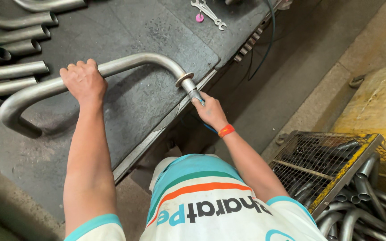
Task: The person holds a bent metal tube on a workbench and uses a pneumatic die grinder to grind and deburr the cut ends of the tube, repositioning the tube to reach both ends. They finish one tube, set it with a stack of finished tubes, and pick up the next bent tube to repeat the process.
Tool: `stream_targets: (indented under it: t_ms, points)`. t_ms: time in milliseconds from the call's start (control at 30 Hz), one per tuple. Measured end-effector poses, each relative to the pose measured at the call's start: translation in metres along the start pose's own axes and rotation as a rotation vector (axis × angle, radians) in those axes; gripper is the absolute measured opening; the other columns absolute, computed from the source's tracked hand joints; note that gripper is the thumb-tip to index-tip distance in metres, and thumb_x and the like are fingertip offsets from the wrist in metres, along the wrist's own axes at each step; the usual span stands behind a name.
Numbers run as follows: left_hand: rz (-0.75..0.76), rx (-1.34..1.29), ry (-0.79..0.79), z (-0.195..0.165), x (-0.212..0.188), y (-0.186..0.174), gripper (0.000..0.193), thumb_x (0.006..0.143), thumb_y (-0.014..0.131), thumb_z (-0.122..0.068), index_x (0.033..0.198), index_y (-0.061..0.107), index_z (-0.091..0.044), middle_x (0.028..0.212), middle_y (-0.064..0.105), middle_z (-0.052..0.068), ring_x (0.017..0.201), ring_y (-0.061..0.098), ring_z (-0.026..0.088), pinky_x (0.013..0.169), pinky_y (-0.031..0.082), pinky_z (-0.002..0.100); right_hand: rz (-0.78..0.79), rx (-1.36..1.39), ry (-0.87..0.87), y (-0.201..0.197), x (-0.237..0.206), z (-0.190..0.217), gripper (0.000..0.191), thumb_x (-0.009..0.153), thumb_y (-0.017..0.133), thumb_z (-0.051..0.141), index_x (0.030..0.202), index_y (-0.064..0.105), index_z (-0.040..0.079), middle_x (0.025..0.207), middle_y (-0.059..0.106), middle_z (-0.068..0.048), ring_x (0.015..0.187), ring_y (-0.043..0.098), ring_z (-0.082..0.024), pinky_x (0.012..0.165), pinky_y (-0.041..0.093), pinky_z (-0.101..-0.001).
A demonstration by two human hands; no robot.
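The left hand [83,81] gripped the bent steel pipe [126,64] on the workbench [130,27]; at three o'clock, the right hand [211,112] clasped a tool [196,95] at its flange [184,79].

Both arms are reaching forward and up from the body, bare from the short sleeves down. The left arm is stretching nearly straight, its hand [82,81] lying palm down with the fingers curling over and away, knuckles showing, a ring on one finger. The right arm is angling inward, elbow slightly bent, an orange band circling the wrist. The right hand [210,111] is closing in a grip, thumb pressing along the top.
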State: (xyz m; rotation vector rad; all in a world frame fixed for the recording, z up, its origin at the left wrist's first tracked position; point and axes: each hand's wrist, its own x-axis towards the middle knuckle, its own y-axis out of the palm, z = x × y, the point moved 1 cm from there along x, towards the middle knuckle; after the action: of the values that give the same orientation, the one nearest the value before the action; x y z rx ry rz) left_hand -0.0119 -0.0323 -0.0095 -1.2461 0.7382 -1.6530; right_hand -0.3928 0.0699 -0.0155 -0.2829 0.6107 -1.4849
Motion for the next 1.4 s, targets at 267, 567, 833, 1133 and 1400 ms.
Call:
stream_targets:
  t_ms: [267,567,833,1133,1400]
  points:
    - [-0.008,-0.025,0.015,0.001,-0.003,-0.001,0.008,0.079,0.07,-0.009,0.077,0.065,-0.015,0.084,0.066,0.007,0.082,0.062,0.027,0.076,0.039,0.041,-0.177,-0.054,0.01,0.016,-0.009,0.0,0.048,0.095,0.062,0.036,0.135,0.063,0.01,0.091,0.072,-0.026,0.09,0.07,-0.044,0.076,0.054,-0.0462]
    - [-0.005,-0.018,0.003,-0.001,0.002,-0.002,0.007,0.078,0.07,-0.009,0.077,0.066,-0.015,0.083,0.066,0.007,0.082,0.062,0.027,0.078,0.039,0.04,0.011,-0.012,-0.003,-0.001,0.012,-0.012,0.045,0.097,0.064,0.037,0.131,0.067,0.008,0.083,0.073,-0.02,0.079,0.073,-0.033,0.073,0.057,-0.0408]
    - [-0.021,-0.024,0.008,0.0,0.0,-0.003,0.008,0.078,0.07,-0.009,0.077,0.065,-0.015,0.083,0.066,0.007,0.082,0.062,0.027,0.077,0.039,0.04,0.064,0.348,0.272,0.012,0.013,-0.023,0.043,0.098,0.064,0.035,0.127,0.07,0.004,0.081,0.067,-0.018,0.057,0.064,-0.029,0.059,0.046,-0.0466]
    - [-0.004,-0.016,0.009,0.0,0.001,0.003,0.007,0.078,0.07,-0.01,0.077,0.065,-0.015,0.083,0.066,0.006,0.082,0.062,0.026,0.076,0.038,0.04,-0.115,-0.281,-0.004,0.006,0.003,-0.001,0.045,0.095,0.065,0.038,0.127,0.068,0.007,0.09,0.072,-0.026,0.087,0.069,-0.046,0.073,0.052,-0.0495]
    - [-0.009,-0.006,0.003,-0.001,0.001,-0.001,0.008,0.078,0.07,-0.01,0.077,0.065,-0.016,0.082,0.066,0.006,0.081,0.062,0.026,0.077,0.039,0.04,0.057,0.166,0.119,-0.006,0.008,-0.01,0.04,0.095,0.063,0.037,0.121,0.071,0.008,0.079,0.072,-0.022,0.074,0.068,-0.044,0.065,0.054,-0.0469]
